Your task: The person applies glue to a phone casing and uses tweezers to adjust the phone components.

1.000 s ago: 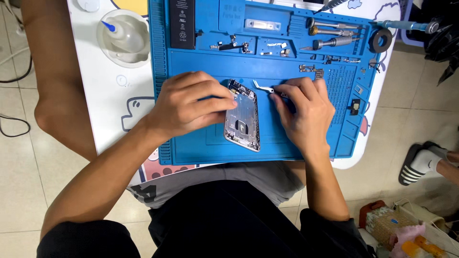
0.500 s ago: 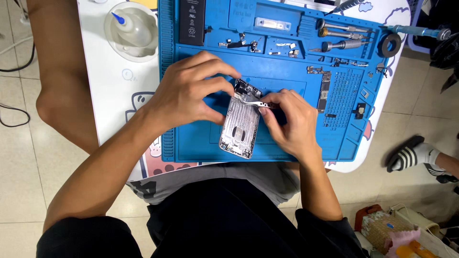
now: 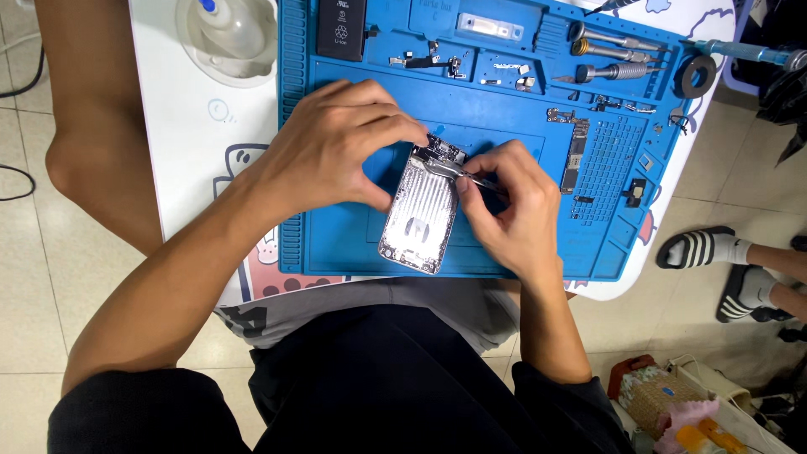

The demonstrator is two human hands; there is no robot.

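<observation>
An opened silver phone housing [image 3: 419, 217] lies on a blue repair mat [image 3: 336, 227], its top end pointing away from me. My left hand [image 3: 336, 147] rests over the housing's upper left edge, fingers curled on it. My right hand [image 3: 508, 210] pinches metal tweezers [image 3: 458, 172], whose tips reach the small parts at the housing's top. A black logic board [image 3: 575, 155] lies on the mat to the right of my right hand.
A black battery [image 3: 340, 29] and small parts [image 3: 437, 63] lie in the mat's upper trays, screwdrivers [image 3: 609, 55] and a black ring [image 3: 696, 77] at upper right. A clear bottle in a dish [image 3: 227, 34] stands on the white table. Another person's sandalled feet [image 3: 740, 269] are at right.
The view has shifted, so the mat sits further right in frame. My right hand has brought the tweezers in from the right onto the top of the housing; my left hand stays on it.
</observation>
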